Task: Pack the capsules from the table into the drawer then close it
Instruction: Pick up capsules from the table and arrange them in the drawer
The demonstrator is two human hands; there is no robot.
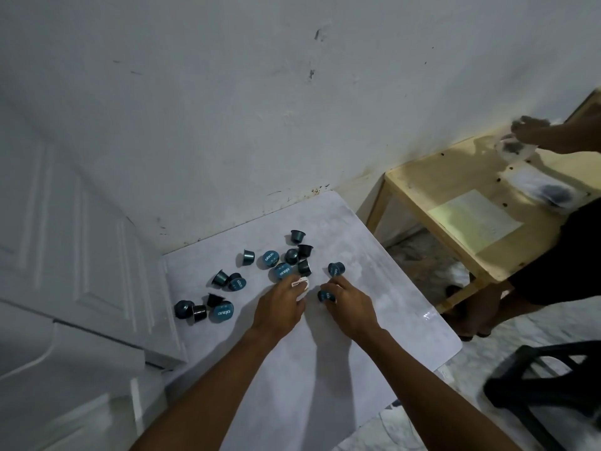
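Several dark teal capsules [271, 259] lie scattered on the white table [374, 307], some upright and some on their sides; one cluster [224, 311] sits near the left edge. My right hand [349, 305] pinches one teal capsule [325, 296] against the tabletop. Another capsule [336, 269] lies just beyond its fingertips. My left hand [279, 309] curls its fingers around a small white printed object [300, 284], right next to a teal capsule [282, 271]. No drawer is visible.
A white panelled door [81, 249] stands along the table's left edge and a white wall behind it. To the right is a wooden table [455, 196] where another person's hand [533, 130] handles things. A black chair [546, 379] sits at lower right.
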